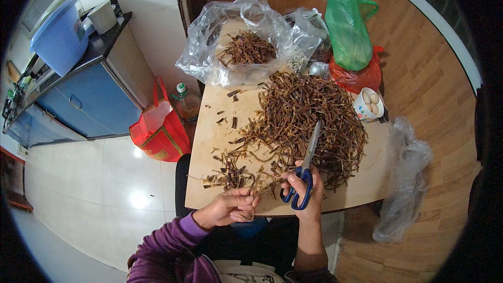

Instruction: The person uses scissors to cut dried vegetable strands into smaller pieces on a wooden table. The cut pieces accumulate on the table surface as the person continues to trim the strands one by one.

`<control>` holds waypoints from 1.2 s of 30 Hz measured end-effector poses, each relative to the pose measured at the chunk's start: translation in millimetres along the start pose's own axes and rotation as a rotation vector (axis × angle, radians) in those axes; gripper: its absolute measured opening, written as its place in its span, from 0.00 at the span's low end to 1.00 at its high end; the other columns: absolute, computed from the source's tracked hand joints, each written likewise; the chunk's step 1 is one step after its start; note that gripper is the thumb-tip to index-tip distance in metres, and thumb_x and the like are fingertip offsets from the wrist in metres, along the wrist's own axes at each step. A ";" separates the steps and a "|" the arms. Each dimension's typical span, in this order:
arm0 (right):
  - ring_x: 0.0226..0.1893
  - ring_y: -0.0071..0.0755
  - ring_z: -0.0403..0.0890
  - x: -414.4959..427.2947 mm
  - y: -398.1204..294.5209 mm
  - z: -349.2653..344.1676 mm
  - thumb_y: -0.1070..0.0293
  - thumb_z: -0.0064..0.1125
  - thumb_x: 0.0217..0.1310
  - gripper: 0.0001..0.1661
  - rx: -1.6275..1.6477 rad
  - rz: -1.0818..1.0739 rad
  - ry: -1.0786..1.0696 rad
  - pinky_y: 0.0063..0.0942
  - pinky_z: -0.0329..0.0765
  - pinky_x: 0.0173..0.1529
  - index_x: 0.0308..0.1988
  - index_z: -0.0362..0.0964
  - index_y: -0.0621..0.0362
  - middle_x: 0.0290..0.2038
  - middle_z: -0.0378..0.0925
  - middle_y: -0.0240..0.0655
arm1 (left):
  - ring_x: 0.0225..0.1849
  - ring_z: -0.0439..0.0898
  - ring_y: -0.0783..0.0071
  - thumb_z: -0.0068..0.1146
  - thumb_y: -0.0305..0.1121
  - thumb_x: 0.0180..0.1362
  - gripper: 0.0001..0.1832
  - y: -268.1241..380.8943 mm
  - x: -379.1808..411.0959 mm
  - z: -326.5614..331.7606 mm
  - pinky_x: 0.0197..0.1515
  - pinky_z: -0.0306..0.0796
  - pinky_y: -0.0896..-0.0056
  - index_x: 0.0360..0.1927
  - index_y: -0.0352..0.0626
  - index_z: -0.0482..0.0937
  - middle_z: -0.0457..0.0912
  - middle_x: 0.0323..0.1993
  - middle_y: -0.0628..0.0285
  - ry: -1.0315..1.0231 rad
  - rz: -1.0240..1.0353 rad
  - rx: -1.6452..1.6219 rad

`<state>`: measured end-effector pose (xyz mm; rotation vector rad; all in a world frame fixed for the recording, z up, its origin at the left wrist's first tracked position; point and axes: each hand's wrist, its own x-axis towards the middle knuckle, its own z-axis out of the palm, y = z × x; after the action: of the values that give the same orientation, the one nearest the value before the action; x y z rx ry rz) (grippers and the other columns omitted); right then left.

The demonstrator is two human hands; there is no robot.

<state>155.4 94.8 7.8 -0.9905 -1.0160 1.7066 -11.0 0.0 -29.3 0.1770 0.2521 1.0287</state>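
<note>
My left hand (237, 205) pinches a few thin brown dried strips (256, 184) at the near edge of a wooden table (216, 125). In my right hand (308, 192) is a pair of scissors (312, 145) with blue handles, its blades together and pointing away from me over a large heap of dried brown strips (310, 106). Just beyond my left hand lies a smaller, loose group of strips (232, 177) with dark short pieces among them. Short dark bits (234, 122) are scattered on the table's left part.
Behind the heap, a clear plastic bag (196, 53) lies open around more strips (251, 49). Green (347, 31) and red (353, 74) plastic bags and a bowl (363, 112) of eggs stand at right. Clear plastic (404, 188) hangs off the right edge. A red bag (161, 133) stands on the floor.
</note>
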 end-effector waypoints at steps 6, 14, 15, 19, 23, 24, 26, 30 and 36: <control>0.24 0.27 0.77 4.4 -2.3 2.4 0.78 0.56 0.48 0.22 -0.059 -0.066 0.011 0.20 0.74 0.24 0.45 0.61 0.63 0.29 0.75 0.41 | 0.15 0.50 0.88 0.39 0.32 0.61 0.08 4.0 10.6 -1.8 0.14 0.46 0.88 0.33 0.38 0.66 0.57 0.17 0.72 0.026 0.046 -0.111; 0.23 0.28 0.77 3.1 -7.1 -0.6 0.79 0.55 0.48 0.22 -0.124 -0.117 -0.086 0.20 0.74 0.24 0.45 0.60 0.64 0.28 0.75 0.41 | 0.15 0.52 0.88 0.41 0.34 0.60 0.10 9.1 8.9 6.6 0.15 0.46 0.88 0.32 0.37 0.66 0.60 0.20 0.69 0.033 0.084 0.020; 0.22 0.27 0.76 1.4 -8.6 0.8 0.79 0.55 0.48 0.22 -0.148 -0.106 -0.099 0.20 0.74 0.23 0.45 0.60 0.64 0.27 0.74 0.40 | 0.15 0.52 0.88 0.41 0.35 0.59 0.10 9.6 8.2 5.7 0.15 0.46 0.88 0.31 0.37 0.66 0.60 0.20 0.68 0.016 0.089 0.060; 0.21 0.24 0.76 -6.3 -14.4 7.4 0.79 0.54 0.48 0.21 -0.251 -0.080 -0.156 0.18 0.73 0.24 0.45 0.60 0.64 0.26 0.74 0.38 | 0.15 0.54 0.86 0.42 0.40 0.58 0.14 11.6 6.9 6.9 0.15 0.46 0.85 0.27 0.39 0.67 0.62 0.20 0.68 0.007 0.076 0.221; 0.25 0.26 0.77 -12.2 -18.7 8.5 0.81 0.53 0.48 0.23 -0.341 -0.095 -0.211 0.19 0.74 0.28 0.47 0.60 0.64 0.27 0.74 0.37 | 0.15 0.55 0.86 0.40 0.39 0.58 0.14 5.8 8.2 9.6 0.15 0.47 0.85 0.27 0.38 0.68 0.64 0.18 0.69 0.103 0.044 0.292; 0.25 0.26 0.77 -12.8 -18.9 9.1 0.81 0.53 0.49 0.23 -0.351 -0.097 -0.207 0.19 0.74 0.28 0.47 0.60 0.64 0.27 0.74 0.37 | 0.15 0.56 0.86 0.40 0.38 0.58 0.14 4.8 8.6 10.6 0.15 0.47 0.85 0.27 0.38 0.69 0.64 0.18 0.69 0.159 0.035 0.335; 0.26 0.26 0.78 -13.9 -20.2 9.8 0.82 0.53 0.49 0.23 -0.338 -0.086 -0.201 0.19 0.74 0.29 0.47 0.60 0.64 0.28 0.74 0.37 | 0.15 0.56 0.86 0.39 0.37 0.58 0.13 7.5 7.7 18.1 0.16 0.48 0.85 0.28 0.38 0.70 0.64 0.16 0.70 0.208 -0.001 0.359; 0.27 0.27 0.78 -14.1 -18.3 8.8 0.82 0.54 0.48 0.23 -0.293 -0.084 -0.182 0.20 0.75 0.30 0.47 0.60 0.64 0.31 0.74 0.39 | 0.15 0.57 0.86 0.37 0.35 0.58 0.13 9.1 6.3 27.5 0.17 0.48 0.85 0.29 0.37 0.71 0.62 0.13 0.71 0.232 0.055 0.368; 0.26 0.27 0.78 -13.0 -12.3 6.4 0.82 0.55 0.46 0.24 -0.399 -0.252 -0.175 0.16 0.73 0.24 0.46 0.60 0.65 0.29 0.75 0.40 | 0.15 0.58 0.85 0.38 0.32 0.57 0.12 10.4 4.9 38.1 0.17 0.50 0.84 0.30 0.34 0.71 0.62 0.13 0.70 0.290 0.088 0.441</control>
<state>156.8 84.5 23.7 -0.9208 -1.5696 1.4283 -6.2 8.4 9.3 0.4407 0.7415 1.0749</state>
